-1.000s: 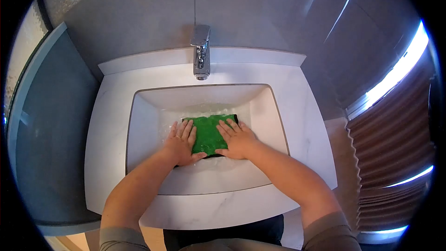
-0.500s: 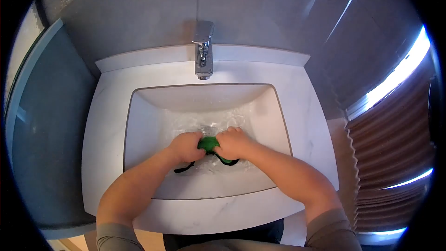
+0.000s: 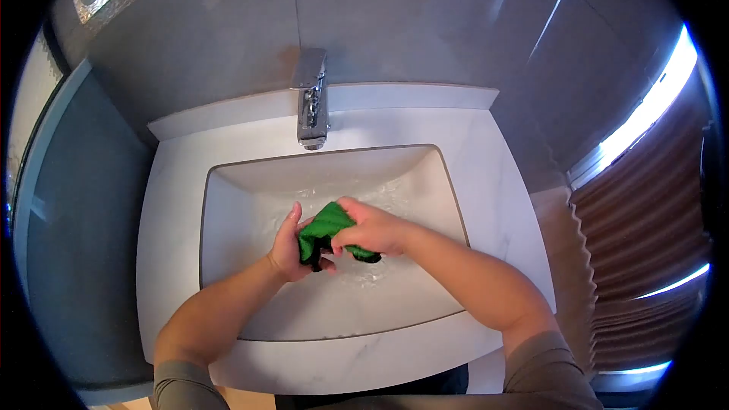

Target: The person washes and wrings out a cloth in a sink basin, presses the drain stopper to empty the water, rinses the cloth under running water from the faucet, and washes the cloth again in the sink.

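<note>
A green cloth with black edging (image 3: 328, 225) is bunched between my two hands, above the water in the white sink (image 3: 258, 311). My right hand (image 3: 372, 228) grips its right part, with fingers and thumb closed on the fabric. My left hand (image 3: 290, 249) lies against the cloth's left side, its thumb raised and its fingers apart, some of them partly hidden behind the fabric. One end of the cloth sticks out below my right hand.
A chrome faucet (image 3: 312, 110) stands behind the basin. White countertop (image 3: 486, 182) surrounds the sink, with a grey wall (image 3: 395, 30) behind. A brown pleated curtain (image 3: 645, 235) hangs at the right, and a dark panel (image 3: 83, 235) stands at the left.
The cloth has come up and spread wider between my hands. My left hand has shifted left and opened, its thumb now raised. The view has tilted slightly.
</note>
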The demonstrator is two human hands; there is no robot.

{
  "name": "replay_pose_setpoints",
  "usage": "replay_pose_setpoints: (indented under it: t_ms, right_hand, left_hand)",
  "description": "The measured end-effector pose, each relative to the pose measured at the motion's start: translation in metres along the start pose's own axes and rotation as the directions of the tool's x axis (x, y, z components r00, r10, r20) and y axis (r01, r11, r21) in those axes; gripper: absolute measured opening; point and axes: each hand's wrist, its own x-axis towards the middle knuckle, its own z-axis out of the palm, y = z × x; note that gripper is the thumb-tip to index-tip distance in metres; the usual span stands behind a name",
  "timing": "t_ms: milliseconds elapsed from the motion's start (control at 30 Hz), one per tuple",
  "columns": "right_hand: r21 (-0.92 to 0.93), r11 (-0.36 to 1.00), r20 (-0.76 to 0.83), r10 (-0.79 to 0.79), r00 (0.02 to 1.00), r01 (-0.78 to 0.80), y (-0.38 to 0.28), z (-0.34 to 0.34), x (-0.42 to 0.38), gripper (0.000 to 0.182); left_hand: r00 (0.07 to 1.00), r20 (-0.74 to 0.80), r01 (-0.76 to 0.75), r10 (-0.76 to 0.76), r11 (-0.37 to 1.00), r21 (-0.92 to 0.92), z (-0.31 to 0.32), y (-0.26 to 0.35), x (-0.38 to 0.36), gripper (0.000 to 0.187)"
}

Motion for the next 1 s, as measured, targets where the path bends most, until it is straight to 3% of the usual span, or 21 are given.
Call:
replay_pose_setpoints:
  t_ms: [67,100,133,167,200,233,267,300,333,400,433,500,533,600,733,800,833,867,900,933,1000]
  right_hand:
    - [-0.461,0.874,0.025,-0.157,0.987,0.15,0.011,0.005,0.005,0.043]
    - [-0.46,0.875,0.022,-0.155,0.988,0.148,0.011,0.01,0.005,0.043]
    - [-0.642,0.767,-0.042,-0.011,0.999,-0.018,0.01,0.016,0.005,0.043]
    - [-0.781,0.599,-0.134,0.116,0.984,-0.177,0.009,0.018,0.004,0.043]
    - [-0.863,0.478,-0.066,0.214,0.975,-0.163,0.012,0.014,0.007,0.045]
    - [-0.863,0.478,-0.067,0.215,0.974,-0.165,0.013,0.011,0.005,0.045]
    - [-0.876,0.424,-0.14,0.235,0.962,-0.231,0.013,0.01,0.002,0.046]
    - [-0.881,0.369,-0.211,0.251,0.945,-0.295,0.013,0.009,0.0,0.047]
    - [-0.882,0.37,-0.209,0.253,0.945,-0.294,0.016,0.006,0.0,0.047]
    - [-0.927,0.179,-0.319,0.083,0.944,-0.329,0.029,-0.003,0.003,0.055]
    - [-0.929,0.177,-0.315,0.086,0.945,-0.326,0.036,-0.005,0.004,0.055]
    - [-0.972,-0.016,-0.218,-0.302,0.928,-0.233,0.051,-0.009,0.006,0.06]
    - [-0.973,-0.022,-0.212,-0.3,0.93,-0.229,0.064,-0.01,0.01,0.06]
    - [-0.999,-0.038,-0.026,-0.202,0.979,-0.035,0.074,-0.004,0.013,0.064]
    - [-0.996,0.054,-0.07,-0.018,0.997,-0.069,0.051,0.006,0.008,0.061]
    - [-0.773,0.509,-0.298,0.234,0.925,-0.378,0.047,0.002,0.021,0.052]
    - [-0.773,0.508,-0.3,0.234,0.925,-0.38,0.043,-0.001,0.023,0.052]
    - [-0.616,0.708,-0.256,0.234,0.938,-0.345,0.04,-0.003,0.025,0.046]
    - [-0.415,0.861,-0.215,0.221,0.951,-0.294,0.038,-0.005,0.025,0.04]
    - [-0.416,0.861,-0.217,0.219,0.951,-0.293,0.038,-0.005,0.025,0.04]
    - [0.075,0.996,0.025,-0.045,0.999,0.043,0.04,-0.003,0.023,0.032]
  left_hand:
    - [0.86,0.503,0.217,-0.084,0.953,-0.211,-0.038,-0.003,0.019,0.058]
    - [0.859,0.504,0.22,-0.087,0.952,-0.211,-0.017,-0.003,0.015,0.058]
    - [0.994,0.11,-0.043,0.017,0.971,0.233,0.021,-0.002,0.004,0.054]
    - [0.931,-0.197,-0.093,0.307,0.723,0.685,0.042,-0.002,-0.001,0.05]
    - [0.91,-0.096,-0.132,0.404,0.501,0.855,0.04,-0.006,-0.001,0.044]
    - [0.91,-0.096,-0.132,0.403,0.502,0.855,0.039,-0.003,0.0,0.044]
    - [0.948,-0.123,0.07,0.293,0.186,0.98,0.039,0.002,0.0,0.047]
    - [0.962,-0.192,0.227,0.195,-0.176,0.958,0.038,0.006,-0.001,0.051]
    - [0.961,-0.195,0.229,0.195,-0.174,0.958,0.039,0.01,-0.003,0.051]
    - [0.953,-0.201,0.294,0.227,-0.526,0.798,0.04,0.013,-0.01,0.056]
    - [0.952,-0.204,0.296,0.228,-0.521,0.8,0.036,0.012,-0.012,0.056]
    - [0.921,0.024,0.286,0.389,-0.716,0.637,0.022,0.008,-0.015,0.059]
    - [0.919,0.022,0.289,0.394,-0.711,0.641,0.012,0.002,-0.012,0.059]
    - [0.837,0.305,0.113,0.454,-0.69,0.715,-0.006,-0.009,-0.002,0.05]
    - [0.941,0.146,0.044,0.305,-0.537,0.842,-0.008,-0.014,0.003,0.048]
    - [0.914,-0.174,0.12,0.366,0.164,0.979,0.0,-0.009,0.003,0.041]
    - [0.915,-0.172,0.118,0.366,0.164,0.979,-0.003,-0.01,0.007,0.041]
    - [0.904,-0.312,0.084,0.292,0.594,0.8,-0.011,-0.012,0.014,0.039]
    - [0.901,-0.403,0.04,0.16,0.894,0.446,-0.008,-0.009,0.016,0.038]
    - [0.902,-0.4,0.038,0.162,0.893,0.448,-0.004,-0.007,0.014,0.038]
    - [0.95,-0.308,0.062,-0.045,0.997,0.043,0.006,-0.001,0.007,0.036]
